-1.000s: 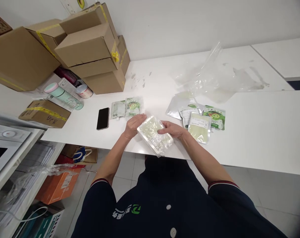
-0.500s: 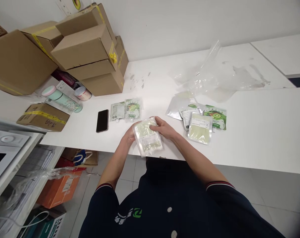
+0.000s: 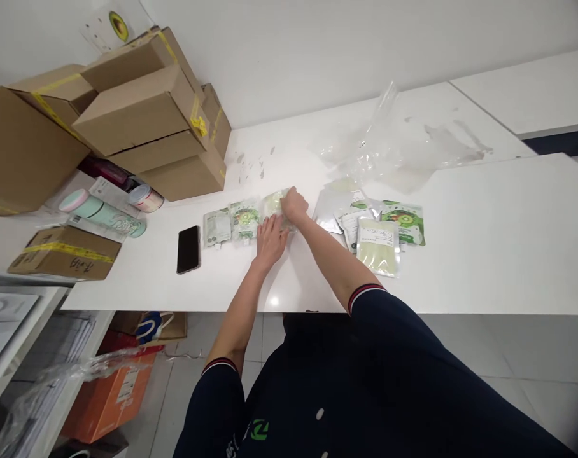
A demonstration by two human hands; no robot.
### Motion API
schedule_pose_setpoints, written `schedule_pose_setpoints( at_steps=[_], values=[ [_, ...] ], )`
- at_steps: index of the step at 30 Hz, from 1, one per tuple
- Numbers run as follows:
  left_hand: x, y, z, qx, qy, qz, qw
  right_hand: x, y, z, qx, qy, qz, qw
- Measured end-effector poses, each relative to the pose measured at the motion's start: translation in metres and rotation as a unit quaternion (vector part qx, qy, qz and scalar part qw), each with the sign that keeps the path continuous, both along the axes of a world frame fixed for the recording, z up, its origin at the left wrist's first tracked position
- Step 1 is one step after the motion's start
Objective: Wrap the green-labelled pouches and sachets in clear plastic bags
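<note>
A clear packet of pale green contents (image 3: 272, 205) lies flat on the white table (image 3: 484, 254), just right of two green printed packets (image 3: 234, 222). My left hand (image 3: 270, 238) rests on its near edge with the fingers stretched flat. At the packet's far right corner my right hand (image 3: 295, 203) has its fingers curled onto it. Most of the packet is hidden under both hands.
A black phone (image 3: 188, 249) lies left of the packets. More green packets (image 3: 379, 235) are piled to the right, with crumpled clear plastic bags (image 3: 398, 149) behind. Cardboard boxes (image 3: 136, 121) and round tubs (image 3: 102, 213) stand at the left. An orange box (image 3: 107, 397) sits below.
Both hands carried the clear packet from the table's near edge forward and laid it down beside the two packets. The camera view shifted right.
</note>
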State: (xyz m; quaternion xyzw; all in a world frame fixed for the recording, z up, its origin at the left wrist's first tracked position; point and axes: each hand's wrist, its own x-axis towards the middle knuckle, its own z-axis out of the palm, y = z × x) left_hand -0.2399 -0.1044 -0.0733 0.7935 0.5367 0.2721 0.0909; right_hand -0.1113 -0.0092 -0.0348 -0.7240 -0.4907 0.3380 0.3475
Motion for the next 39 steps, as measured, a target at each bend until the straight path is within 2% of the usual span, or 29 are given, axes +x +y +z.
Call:
schedule_pose_setpoints(
  at_steps=[2, 4, 7, 8, 10, 13, 15, 17, 21, 23, 25, 27, 28, 31, 33, 36, 39],
  values=[
    [0.005, 0.011, -0.007, -0.004, 0.055, 0.026, 0.998, -0.004, 0.000, 0.003, 0.026, -0.067, 0.015, 0.997],
    [0.006, 0.021, -0.009, 0.006, 0.087, 0.045, 0.995, 0.003, -0.002, 0.008, 0.060, -0.151, 0.059, 0.985],
    [0.002, 0.032, -0.009, 0.023, 0.103, 0.055, 0.993, 0.037, -0.004, 0.021, 0.117, -0.221, 0.107, 0.962],
    [0.001, 0.033, -0.009, 0.031, 0.101, 0.058, 0.993, 0.055, -0.003, 0.025, 0.135, -0.229, 0.092, 0.960],
    [-0.001, 0.034, -0.011, 0.052, 0.086, 0.062, 0.993, 0.097, -0.002, 0.030, 0.158, -0.242, 0.012, 0.957],
    [0.000, 0.030, -0.014, 0.074, 0.053, 0.066, 0.994, 0.162, 0.001, 0.028, 0.127, -0.232, -0.129, 0.956],
    [0.001, 0.028, -0.015, 0.076, 0.039, 0.068, 0.994, 0.198, -0.001, 0.022, 0.098, -0.157, -0.156, 0.970],
    [0.000, 0.027, -0.015, 0.077, 0.032, 0.070, 0.994, 0.225, -0.005, 0.017, 0.094, -0.081, -0.154, 0.980],
    [-0.003, 0.026, -0.012, 0.115, 0.021, 0.068, 0.991, 0.254, -0.025, 0.022, 0.132, -0.009, -0.167, 0.977],
    [0.000, 0.022, -0.009, 0.145, -0.004, 0.068, 0.987, 0.257, -0.040, 0.031, 0.186, 0.082, -0.170, 0.964],
    [0.011, 0.013, -0.001, 0.163, -0.052, 0.068, 0.983, 0.251, -0.058, 0.041, 0.261, 0.200, -0.160, 0.931],
    [0.029, -0.001, 0.012, 0.170, -0.099, 0.061, 0.979, 0.234, -0.079, 0.049, 0.309, 0.283, -0.137, 0.898],
    [0.040, -0.010, 0.021, 0.171, -0.113, 0.052, 0.977, 0.222, -0.090, 0.052, 0.314, 0.296, -0.123, 0.894],
    [0.067, -0.032, 0.054, 0.184, -0.103, 0.012, 0.977, 0.181, -0.119, 0.059, 0.288, 0.310, -0.080, 0.903],
    [0.073, -0.038, 0.073, 0.194, -0.091, -0.004, 0.977, 0.160, -0.133, 0.062, 0.268, 0.308, -0.044, 0.912],
    [0.057, -0.033, 0.092, 0.163, -0.120, -0.052, 0.978, 0.149, -0.143, 0.065, 0.248, 0.273, 0.038, 0.929],
    [0.025, -0.021, 0.109, 0.065, -0.245, -0.064, 0.965, 0.156, -0.141, 0.066, 0.240, 0.185, 0.116, 0.946]
  ],
)
